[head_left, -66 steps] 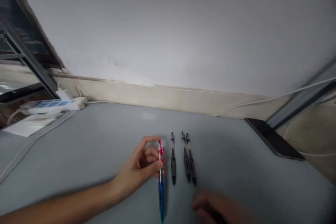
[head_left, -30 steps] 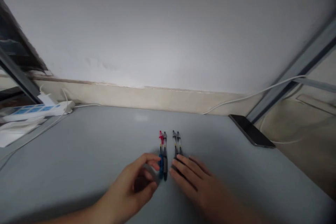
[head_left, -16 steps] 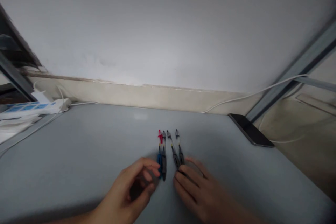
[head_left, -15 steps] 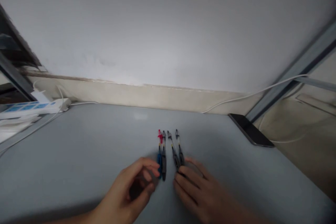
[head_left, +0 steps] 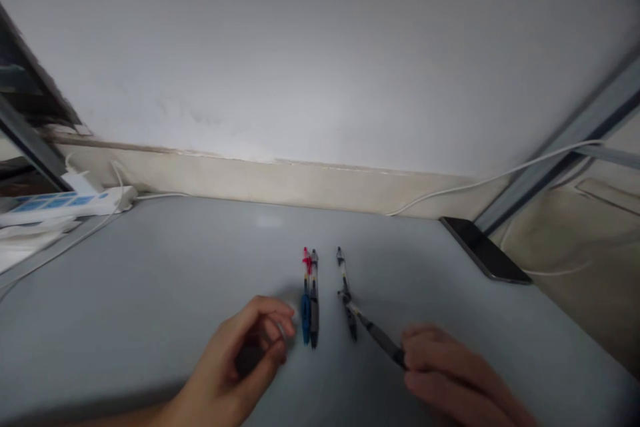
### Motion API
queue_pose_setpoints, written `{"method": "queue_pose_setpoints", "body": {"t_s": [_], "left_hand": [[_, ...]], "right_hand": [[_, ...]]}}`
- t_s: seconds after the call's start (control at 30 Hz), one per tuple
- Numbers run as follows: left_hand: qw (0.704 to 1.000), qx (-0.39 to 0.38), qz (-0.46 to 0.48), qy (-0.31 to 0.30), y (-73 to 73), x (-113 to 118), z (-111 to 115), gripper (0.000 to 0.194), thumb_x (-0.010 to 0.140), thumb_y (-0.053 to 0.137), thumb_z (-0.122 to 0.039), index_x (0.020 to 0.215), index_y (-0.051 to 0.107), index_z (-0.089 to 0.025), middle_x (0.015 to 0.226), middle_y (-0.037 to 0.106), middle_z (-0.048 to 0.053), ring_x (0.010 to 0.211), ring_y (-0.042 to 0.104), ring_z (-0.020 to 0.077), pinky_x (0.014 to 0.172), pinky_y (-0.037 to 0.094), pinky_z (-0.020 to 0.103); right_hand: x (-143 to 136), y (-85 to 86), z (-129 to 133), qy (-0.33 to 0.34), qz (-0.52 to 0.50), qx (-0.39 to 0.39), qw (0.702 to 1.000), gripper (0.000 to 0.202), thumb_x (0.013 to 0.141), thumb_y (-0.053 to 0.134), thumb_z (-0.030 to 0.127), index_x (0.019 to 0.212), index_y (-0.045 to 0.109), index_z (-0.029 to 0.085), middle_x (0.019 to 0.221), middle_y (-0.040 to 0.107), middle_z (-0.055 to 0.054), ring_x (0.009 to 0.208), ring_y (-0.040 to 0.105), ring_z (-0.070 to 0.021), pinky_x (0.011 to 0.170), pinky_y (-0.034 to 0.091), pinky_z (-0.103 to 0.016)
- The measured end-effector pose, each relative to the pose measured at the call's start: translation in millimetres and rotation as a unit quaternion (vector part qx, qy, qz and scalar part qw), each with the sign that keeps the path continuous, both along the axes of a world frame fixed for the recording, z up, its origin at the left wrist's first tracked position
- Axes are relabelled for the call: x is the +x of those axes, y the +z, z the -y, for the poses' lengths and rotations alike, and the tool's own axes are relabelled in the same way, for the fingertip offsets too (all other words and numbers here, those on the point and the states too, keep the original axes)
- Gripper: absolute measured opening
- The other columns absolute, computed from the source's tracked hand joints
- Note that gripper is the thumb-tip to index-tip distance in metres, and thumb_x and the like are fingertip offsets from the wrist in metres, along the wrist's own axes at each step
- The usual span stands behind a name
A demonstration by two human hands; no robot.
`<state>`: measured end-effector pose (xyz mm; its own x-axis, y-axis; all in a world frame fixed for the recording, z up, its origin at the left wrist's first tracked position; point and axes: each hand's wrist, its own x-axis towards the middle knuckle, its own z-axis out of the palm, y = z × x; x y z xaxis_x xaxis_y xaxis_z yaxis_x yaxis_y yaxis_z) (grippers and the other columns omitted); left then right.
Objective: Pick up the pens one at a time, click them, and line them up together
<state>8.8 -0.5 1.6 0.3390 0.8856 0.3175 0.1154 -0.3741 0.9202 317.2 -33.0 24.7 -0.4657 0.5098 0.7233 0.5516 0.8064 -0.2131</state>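
Observation:
Side by side on the grey table lie a pen with a red top and blue grip (head_left: 306, 310) and a black-gripped pen (head_left: 315, 313). To their right lies another dark pen (head_left: 342, 271). My right hand (head_left: 445, 367) pinches the lower end of a grey-black pen (head_left: 383, 339), whose upper end crosses over the lying dark pen. My left hand (head_left: 245, 353) is just left of the blue-gripped pen, fingers curved and apart, with nothing between them.
A black phone (head_left: 483, 250) lies at the table's right back edge. At the far left are a white power strip (head_left: 65, 203) and white cables. The wall (head_left: 300, 80) rises behind the grey table (head_left: 175, 267).
My right hand has moved right and taken one of the two right-hand pens, which is now slanted. My left hand has shifted slightly left, away from the blue-gripped pen.

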Motion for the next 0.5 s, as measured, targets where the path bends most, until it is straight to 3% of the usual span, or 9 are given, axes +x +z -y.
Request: {"method": "queue_pose_setpoints", "body": {"t_s": [0.13, 0.3, 0.4, 0.5], "left_hand": [[1.0, 0.006, 0.023, 0.012, -4.0, -2, -2, 0.017, 0.101, 0.057, -0.02, 0.114, 0.064, -0.028, 0.089, 0.067, 0.0, 0.074, 0.062, 0.0119, 0.071, 0.053, 0.018], [0.999, -0.035, 0.003, 0.016, -1.3, -8, -5, 0.015, 0.102, 0.058, -0.024, 0.115, 0.061, -0.031, 0.095, 0.065, 0.0, 0.077, 0.061, 0.0121, 0.072, 0.052, 0.019], [0.996, -0.083, 0.002, 0.012, -12.0, -11, -4, 0.034, 0.102, 0.06, -0.033, 0.134, 0.049, -0.037, 0.098, 0.062, 0.001, 0.074, 0.058, 0.0123, 0.064, 0.049, 0.019], [0.99, -0.136, -0.004, -0.026, -19.9, -11, -2, 0.058, 0.099, 0.064, -0.036, 0.147, 0.032, -0.043, 0.095, 0.06, -0.001, 0.068, 0.057, 0.0119, 0.062, 0.049, 0.02]], "right_hand": [[-4, -7.3, 0, -0.069, -0.133, -0.076, 0.986, 0.034, 0.093, 0.058, 0.002, 0.113, 0.066, 0.029, 0.095, 0.071, -0.003, 0.078, 0.075, -0.0182, 0.069, 0.066, -0.025], [-24, -1.1, -6, -0.131, -0.371, -0.145, 0.908, 0.015, 0.099, 0.06, 0.014, 0.103, 0.064, 0.029, 0.09, 0.061, 0.001, 0.064, 0.067, -0.0138, 0.059, 0.059, -0.023], [-25, -5.3, -8, -0.11, -0.424, -0.18, 0.881, 0.008, 0.1, 0.065, 0.021, 0.102, 0.065, 0.029, 0.085, 0.061, 0.003, 0.061, 0.065, -0.0124, 0.056, 0.057, -0.02], [-23, -10.2, -5, -0.052, -0.419, -0.269, 0.866, 0.005, 0.103, 0.063, 0.028, 0.1, 0.066, 0.032, 0.083, 0.061, 0.004, 0.061, 0.067, -0.0119, 0.058, 0.057, -0.02]]}}
